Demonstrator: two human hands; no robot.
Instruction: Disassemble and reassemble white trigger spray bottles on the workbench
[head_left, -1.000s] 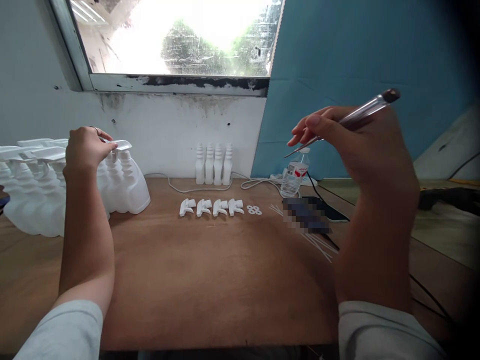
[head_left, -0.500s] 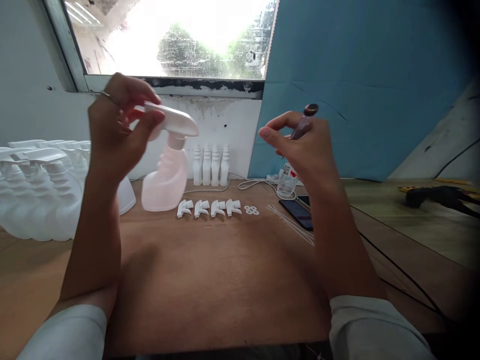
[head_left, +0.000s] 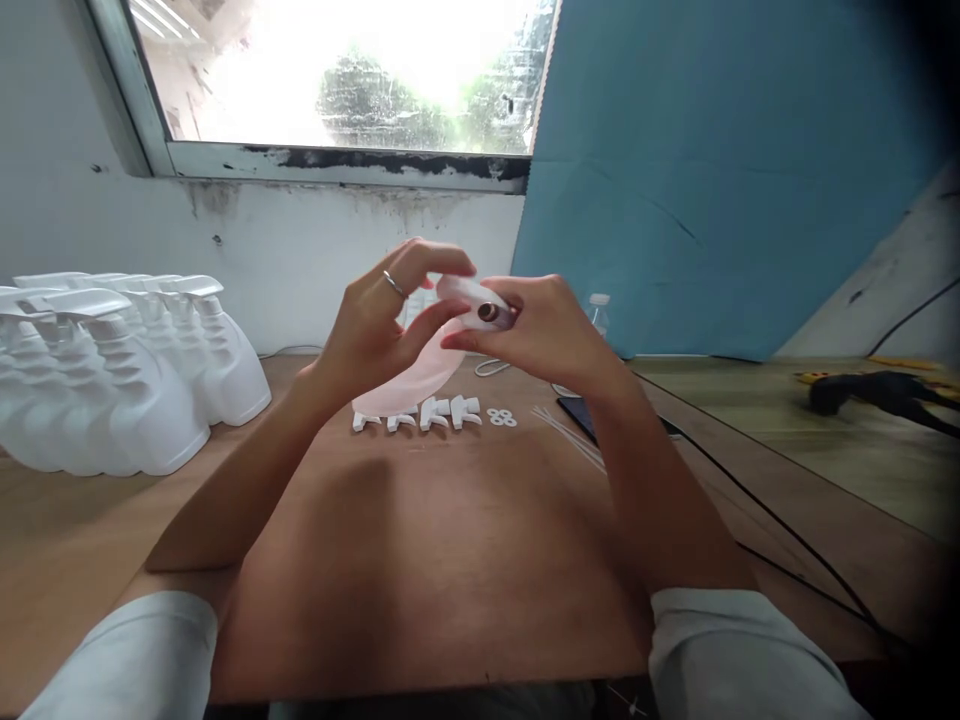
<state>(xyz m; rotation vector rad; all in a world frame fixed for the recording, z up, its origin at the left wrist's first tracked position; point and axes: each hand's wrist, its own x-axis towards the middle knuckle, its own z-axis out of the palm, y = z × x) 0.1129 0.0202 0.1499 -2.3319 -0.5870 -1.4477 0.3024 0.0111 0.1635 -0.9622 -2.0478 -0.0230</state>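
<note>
Spray bottle: a translucent white plastic spray bottle (head_left: 424, 378) is held up between the two hands, tilted, its base toward the lower left.
Left grip: the left hand (head_left: 375, 325), with a silver ring, has thumb and fingers clamped on the bottle's head.
Right grip: the right hand (head_left: 544, 325) is closed around the head's other side and a slender tool with a round brown end (head_left: 489, 312); the tool's tip is hidden.
Behind the bottle: four white plastic trigger pieces (head_left: 465, 411), partly covered, in a row on the brown surface (head_left: 450, 580).
Beside them: four small white rings (head_left: 502, 417), then thin white sticks (head_left: 571, 440) and a dark phone (head_left: 577, 417).
Far left: white spray bottles (head_left: 150, 410) packed upright.
</note>
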